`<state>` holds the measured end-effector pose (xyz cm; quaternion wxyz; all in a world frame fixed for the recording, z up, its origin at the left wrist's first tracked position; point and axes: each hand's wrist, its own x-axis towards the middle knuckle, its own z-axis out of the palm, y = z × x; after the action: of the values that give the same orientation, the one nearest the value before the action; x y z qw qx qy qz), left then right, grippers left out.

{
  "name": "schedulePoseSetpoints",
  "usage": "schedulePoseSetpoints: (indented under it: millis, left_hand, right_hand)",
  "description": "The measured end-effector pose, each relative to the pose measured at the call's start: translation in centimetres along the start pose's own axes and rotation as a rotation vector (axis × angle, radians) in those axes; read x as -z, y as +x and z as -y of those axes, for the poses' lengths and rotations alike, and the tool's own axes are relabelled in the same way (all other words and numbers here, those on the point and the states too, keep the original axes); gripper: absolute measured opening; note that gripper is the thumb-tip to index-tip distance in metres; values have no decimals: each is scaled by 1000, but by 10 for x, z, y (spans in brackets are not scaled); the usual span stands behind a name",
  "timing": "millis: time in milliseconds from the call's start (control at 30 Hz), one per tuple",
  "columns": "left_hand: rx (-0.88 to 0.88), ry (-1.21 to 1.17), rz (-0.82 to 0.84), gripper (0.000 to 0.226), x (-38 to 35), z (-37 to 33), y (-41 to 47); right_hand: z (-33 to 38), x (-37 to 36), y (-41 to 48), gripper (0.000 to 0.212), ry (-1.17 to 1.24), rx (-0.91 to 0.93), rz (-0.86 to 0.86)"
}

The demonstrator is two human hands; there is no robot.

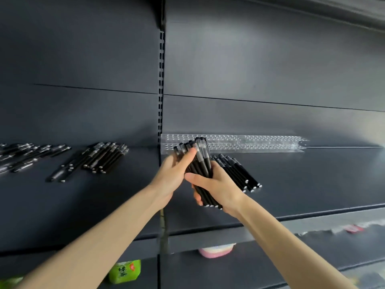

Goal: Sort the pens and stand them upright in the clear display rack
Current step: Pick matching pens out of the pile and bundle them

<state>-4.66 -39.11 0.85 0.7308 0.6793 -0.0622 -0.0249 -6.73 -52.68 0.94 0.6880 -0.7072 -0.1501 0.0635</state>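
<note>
Left hand (170,174) and right hand (220,188) tight around slim matte-black pens (201,162), near perforated clear rack (250,140)

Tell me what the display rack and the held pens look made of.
The display rack: clear glossy plastic, probably acrylic; the dark shelf shows through it. The pens: seemingly matte black plastic barrels, translucent caps, shiny silvery end tips, maybe metal.

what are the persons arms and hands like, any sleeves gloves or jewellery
Both arms are bare: the left forearm and right forearm show no sleeves as far as the frame reaches. The left hand and right hand wear no gloves, and no watch, ring or bracelet is visible.
</note>
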Motion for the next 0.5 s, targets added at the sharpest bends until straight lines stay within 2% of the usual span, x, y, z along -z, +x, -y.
schedulePoseSetpoints:
  millis: [33, 100, 133, 200, 233, 300, 367, 500]
  left_hand:
    - [2, 22, -1, 68, -9, 3, 4]
    - [-34, 98, 3, 33, -22, 10, 15]
    - [-50, 152, -9, 23, -28, 12, 20]
    - [-67, 284, -35, 26, -36, 13, 31]
    - [-75, 352, -45, 35, -40, 12, 36]
    - [-87, 479, -64, 30, -47, 11, 47]
    - [-92, 566, -62, 36, -51, 11, 58]
    - [-49, 592, -39, 45, -60, 22, 77]
  right_hand:
    - [1, 13, -1, 34, -21, -5, -3]
    - [2, 35, 1, 40, -60, -22, -8]
    - [2, 44, 4, 43, -77, -31, -5]
    - [2, 60, 11, 44, -104, -41, -3]
    - [2, 67, 15, 45, -124, -42, -10]
    - [1, 81, 24, 45, -209, -34, -35]
    - [0, 91, 34, 42, -261, -26, -48]
    - [-5, 102, 51, 31, -653, -12, -67]
